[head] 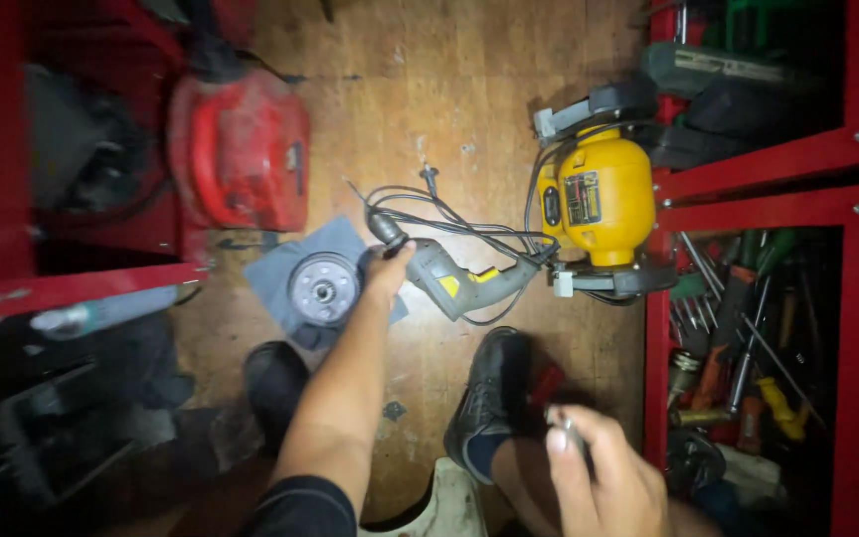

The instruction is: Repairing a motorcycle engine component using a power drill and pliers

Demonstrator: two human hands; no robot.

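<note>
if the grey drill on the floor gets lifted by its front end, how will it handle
The grey drill is probably rigid and nose-heavy, held at the chuck by the left hand. Its floppy black cord, looped toward the yellow bench grinder, may drag or snag.

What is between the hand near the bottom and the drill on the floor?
The right hand is apart from the grey drill. A black shoe lies between them. The left hand already touches the drill's front end, with nothing between.
</note>
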